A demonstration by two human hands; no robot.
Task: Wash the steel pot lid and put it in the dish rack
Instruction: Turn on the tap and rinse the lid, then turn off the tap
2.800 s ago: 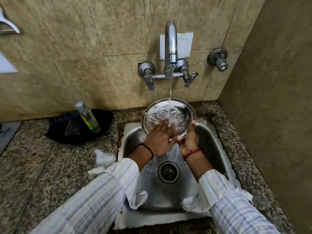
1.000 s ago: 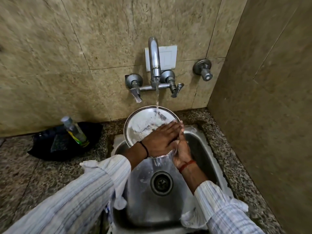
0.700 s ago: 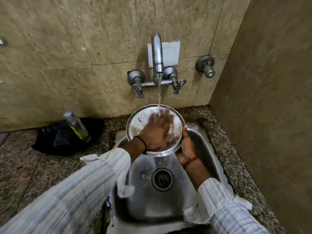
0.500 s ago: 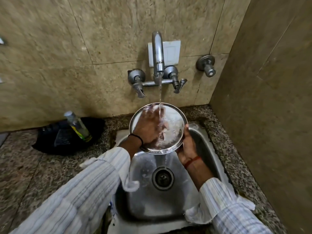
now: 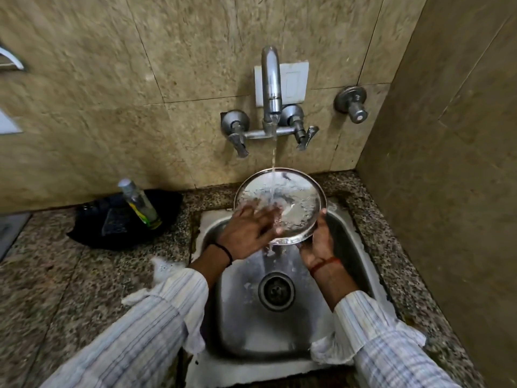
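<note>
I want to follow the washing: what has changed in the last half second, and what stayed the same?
The left hand slid from the upper left of the steel pot lid down to its lower left edge, baring more of the wet face. The right hand still holds the lid's lower right rim under the running tap, over the sink.

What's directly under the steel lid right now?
Under the steel lid is the sink basin, with its drain nearer the person. The right hand supports the lid's edge from below. The basin's far end is hidden by the lid.
</note>
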